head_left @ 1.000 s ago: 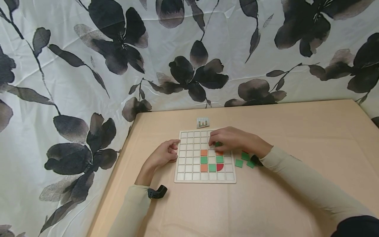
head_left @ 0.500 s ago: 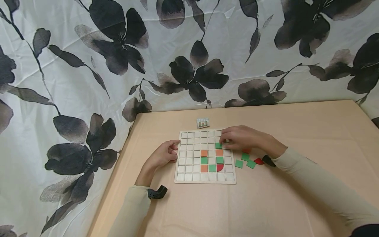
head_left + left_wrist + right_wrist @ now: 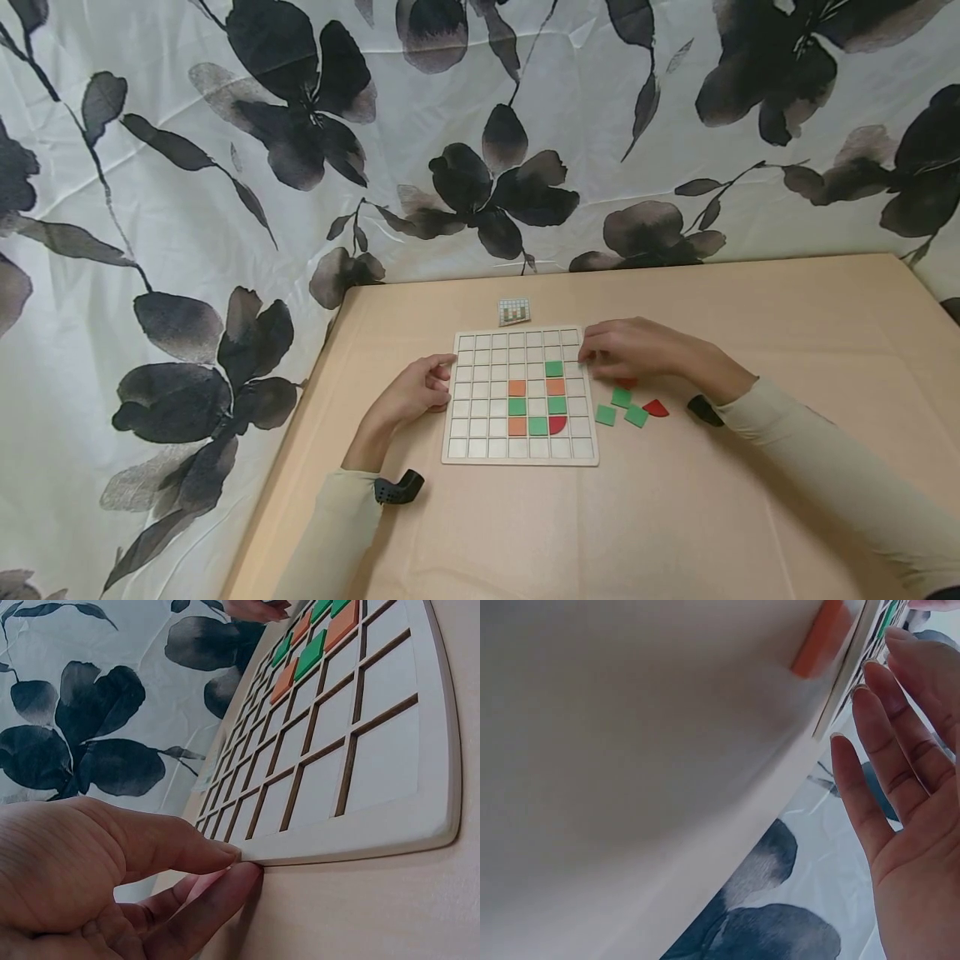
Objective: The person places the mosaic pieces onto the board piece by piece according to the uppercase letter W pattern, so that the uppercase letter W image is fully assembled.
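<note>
A pale grid board (image 3: 480, 410) lies flat on the table. My left hand (image 3: 411, 390) is at its left edge; in the left wrist view the thumb and a finger (image 3: 225, 900) pinch the board's rim (image 3: 352, 844). Orange, green and red tiles fill several cells, among them a green tile (image 3: 553, 368) at the top and a red rounded tile (image 3: 557, 424) at the lower right. My right hand (image 3: 637, 346) hovers by the board's right edge, nothing in it, its fingers loosely extended in the right wrist view.
Right of the board lie several loose green tiles (image 3: 605, 414), a red rounded tile (image 3: 656, 408) and an orange tile (image 3: 626, 383), partly under the right hand. A small pattern card (image 3: 513, 311) lies behind the board. A floral cloth (image 3: 420, 100) hangs behind the table (image 3: 787, 333).
My right hand has moved right, from over the board to its right edge, uncovering the top green tile in its cell and the loose red tile. The left hand has stayed still.
</note>
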Demonstrator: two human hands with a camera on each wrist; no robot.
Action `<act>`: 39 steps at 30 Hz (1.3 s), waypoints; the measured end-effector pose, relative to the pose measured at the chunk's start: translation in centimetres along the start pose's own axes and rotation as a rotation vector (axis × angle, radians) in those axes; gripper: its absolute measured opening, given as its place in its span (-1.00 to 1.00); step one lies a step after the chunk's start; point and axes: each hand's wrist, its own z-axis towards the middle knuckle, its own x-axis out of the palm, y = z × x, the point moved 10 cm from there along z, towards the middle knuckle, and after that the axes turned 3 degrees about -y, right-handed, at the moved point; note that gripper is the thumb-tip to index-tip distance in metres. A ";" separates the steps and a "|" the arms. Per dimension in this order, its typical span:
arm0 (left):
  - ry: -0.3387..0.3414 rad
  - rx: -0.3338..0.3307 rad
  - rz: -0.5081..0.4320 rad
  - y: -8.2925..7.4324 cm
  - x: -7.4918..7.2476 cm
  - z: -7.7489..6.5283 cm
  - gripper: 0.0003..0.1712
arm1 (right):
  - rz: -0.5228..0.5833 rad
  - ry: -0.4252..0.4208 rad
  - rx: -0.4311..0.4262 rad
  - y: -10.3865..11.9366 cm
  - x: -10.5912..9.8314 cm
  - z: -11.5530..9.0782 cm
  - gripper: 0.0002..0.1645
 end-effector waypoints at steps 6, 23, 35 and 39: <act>0.005 0.005 -0.014 0.1 0.1 0.2 -0.21 | -0.007 0.000 0.015 -1.0 -0.1 -1.0 -0.79; 0.007 0.000 0.000 0.1 0.0 0.2 -0.21 | 0.003 0.002 0.044 -2.5 -0.3 -3.7 -0.77; 0.003 0.004 0.006 0.2 0.0 0.3 -0.21 | 0.066 0.062 0.088 -2.4 0.4 -4.8 -0.68; 0.003 0.006 0.010 0.1 0.0 0.2 -0.22 | 0.054 0.048 0.083 -2.4 0.5 -4.9 -0.68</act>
